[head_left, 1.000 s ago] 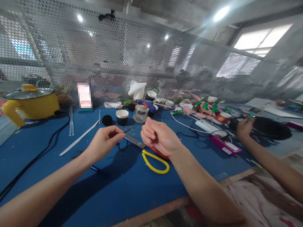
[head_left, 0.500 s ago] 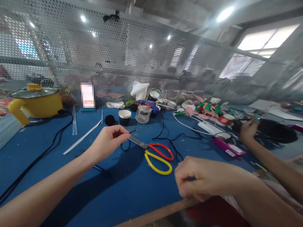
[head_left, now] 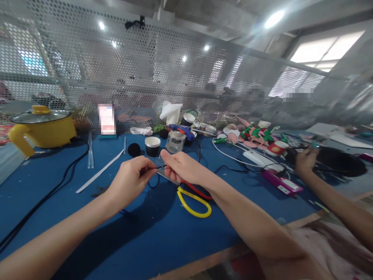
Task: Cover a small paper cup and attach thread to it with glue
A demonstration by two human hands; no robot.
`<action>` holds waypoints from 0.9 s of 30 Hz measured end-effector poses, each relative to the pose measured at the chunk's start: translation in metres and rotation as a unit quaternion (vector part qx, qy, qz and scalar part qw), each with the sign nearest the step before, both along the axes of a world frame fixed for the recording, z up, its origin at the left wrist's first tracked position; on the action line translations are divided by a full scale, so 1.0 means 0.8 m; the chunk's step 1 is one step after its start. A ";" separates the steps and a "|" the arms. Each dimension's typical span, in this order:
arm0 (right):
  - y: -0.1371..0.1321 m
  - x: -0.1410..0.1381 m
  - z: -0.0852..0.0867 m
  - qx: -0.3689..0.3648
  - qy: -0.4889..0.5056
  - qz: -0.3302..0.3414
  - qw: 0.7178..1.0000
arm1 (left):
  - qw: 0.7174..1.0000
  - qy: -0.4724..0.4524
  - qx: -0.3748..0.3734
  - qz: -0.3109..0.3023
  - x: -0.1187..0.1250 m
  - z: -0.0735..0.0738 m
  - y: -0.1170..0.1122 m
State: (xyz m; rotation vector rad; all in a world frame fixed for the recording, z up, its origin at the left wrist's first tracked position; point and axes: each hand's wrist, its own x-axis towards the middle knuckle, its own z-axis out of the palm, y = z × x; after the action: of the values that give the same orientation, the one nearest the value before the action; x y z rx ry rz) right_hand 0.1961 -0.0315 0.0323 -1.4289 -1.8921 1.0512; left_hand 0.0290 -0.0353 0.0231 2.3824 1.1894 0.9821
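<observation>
A thin black cord (head_left: 161,167) stretches across the short gap between my two hands, and a loop of it hangs below. My left hand (head_left: 131,177) pinches it between thumb and fingertips. Curled fingers of my right hand (head_left: 182,167) close on its other end, with the thumb raised above. Under my right hand and wrist lie scissors (head_left: 195,214) with one yellow and one red handle; part of the blade and red handle are hidden. Just behind stand a black-and-white paper cup (head_left: 152,146), a black round piece (head_left: 134,149) and a clear jar (head_left: 175,141).
The blue table (head_left: 163,241) holds a yellow pot (head_left: 43,126) at left, a phone (head_left: 107,118), white strips (head_left: 100,171) and a blue glue gun (head_left: 185,131). Cables and a purple box (head_left: 281,182) lie right, beside another person's hand (head_left: 305,161). Perforated metal panels stand behind.
My right hand has moved left and forward from the table's front edge to the cord, now covering part of the scissors. My left hand has stayed nearly in place, still pinching.
</observation>
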 end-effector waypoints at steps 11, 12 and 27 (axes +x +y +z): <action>0.009 0.012 -0.015 0.096 0.086 -0.031 0.991 | 0.999 0.022 0.019 0.022 0.001 0.001 0.007; 0.009 0.012 -0.017 0.108 0.082 -0.029 0.990 | 0.999 0.020 0.016 0.022 0.001 0.002 0.007; 0.005 0.010 -0.018 0.043 0.181 -0.054 0.981 | 0.999 0.014 0.022 0.025 -0.003 0.001 0.007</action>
State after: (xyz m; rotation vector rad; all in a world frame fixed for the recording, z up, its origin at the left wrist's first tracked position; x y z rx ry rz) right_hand 0.2038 -0.0274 0.0179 -1.1846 -1.5612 1.0801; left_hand 0.0265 -0.0296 0.0237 2.4188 1.2555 1.0052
